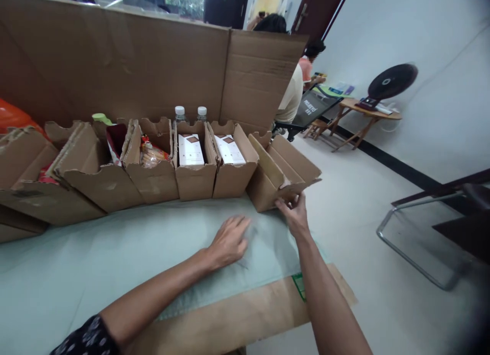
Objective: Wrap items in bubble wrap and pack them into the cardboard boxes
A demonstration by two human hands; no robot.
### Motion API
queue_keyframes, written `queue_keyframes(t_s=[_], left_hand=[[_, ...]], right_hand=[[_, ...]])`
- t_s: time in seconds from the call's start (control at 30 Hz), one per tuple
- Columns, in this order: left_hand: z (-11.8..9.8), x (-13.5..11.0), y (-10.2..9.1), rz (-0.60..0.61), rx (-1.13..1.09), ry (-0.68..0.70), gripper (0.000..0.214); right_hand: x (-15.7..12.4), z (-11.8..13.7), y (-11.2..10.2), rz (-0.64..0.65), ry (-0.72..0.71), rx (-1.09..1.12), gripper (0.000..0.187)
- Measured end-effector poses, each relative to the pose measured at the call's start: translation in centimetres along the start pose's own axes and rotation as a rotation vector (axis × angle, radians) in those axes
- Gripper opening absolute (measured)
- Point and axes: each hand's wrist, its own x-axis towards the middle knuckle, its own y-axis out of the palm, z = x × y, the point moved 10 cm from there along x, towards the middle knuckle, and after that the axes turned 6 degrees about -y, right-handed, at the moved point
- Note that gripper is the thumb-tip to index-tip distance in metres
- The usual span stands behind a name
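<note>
My right hand (294, 211) grips the front lower corner of the rightmost cardboard box (281, 171), which sits tilted at the table's right end and looks empty. My left hand (230, 239) lies flat with fingers spread on the pale green table top (115, 253), just left of that box. A row of open cardboard boxes runs leftward. Two of them hold white cartons (190, 149) with a brown mark, and two bottles with white caps (179, 111) stand behind. Another box holds a packet of snacks (151, 153).
A tall cardboard wall (153, 64) stands behind the row. An orange bag (15, 117) shows at far left. Beyond, people sit near a small wooden table (367, 115) with a black fan (392, 80). A metal chair frame (421, 232) stands on the floor at right.
</note>
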Motion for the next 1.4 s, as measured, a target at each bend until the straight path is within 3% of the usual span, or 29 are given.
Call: queue_keyframes(t_s=[0.17, 0.27, 0.53, 0.7, 0.8, 0.87, 0.93, 1.03, 1.1, 1.17, 1.27, 1.4], left_hand=[[3.0, -8.4, -2.3, -0.124, 0.158, 0.033, 0.050], [3.8, -10.5, -3.2, -0.213, 0.175, 0.029, 0.047], [3.8, -9.8, -2.9, -0.206, 0.175, -0.008, 0.046], [3.9, -9.9, -2.9, -0.200, 0.173, -0.011, 0.044], [4.0, -9.7, -3.1, -0.194, 0.140, -0.015, 0.044], [4.0, -9.6, -3.3, -0.188, 0.107, -0.007, 0.044], [4.1, -9.6, -3.5, -0.195, 0.077, -0.003, 0.043], [4.5, -9.7, -3.8, -0.240, 0.030, -0.002, 0.041], [4.7, -9.8, -4.2, -0.296, -0.010, 0.002, 0.039], [4.9, -10.1, -4.9, -0.371, -0.048, 0.005, 0.038], [5.0, -10.8, -6.5, -0.483, -0.071, -0.013, 0.041], [5.0, -12.7, -9.0, -0.600, -0.091, -0.066, 0.050]], right_hand=[[4.0, -1.0, 3.6, 0.072, 0.003, 0.038, 0.073], [4.2, -0.8, 4.5, 0.108, -0.004, 0.016, 0.071], [2.4, 0.9, 4.8, 0.194, -0.078, -0.091, 0.062], [3.2, 1.9, 4.2, 0.084, -0.135, -0.132, 0.046], [2.0, 5.3, 1.7, -0.105, -0.199, -0.194, 0.042], [0.7, 9.0, 1.5, -0.159, -0.280, -0.280, 0.040], [0.1, 12.8, 4.7, -0.024, -0.366, -0.406, 0.044], [0.2, 15.4, 12.5, 0.332, -0.367, -0.695, 0.060], [1.0, 15.8, 15.8, 0.438, -0.319, -0.888, 0.051], [1.4, 16.5, 17.3, 0.447, -0.301, -0.980, 0.032], [-0.3, 17.9, 16.6, 0.424, -0.319, -0.991, 0.023], [-6.8, 20.3, 11.5, 0.415, -0.390, -0.907, 0.021]])
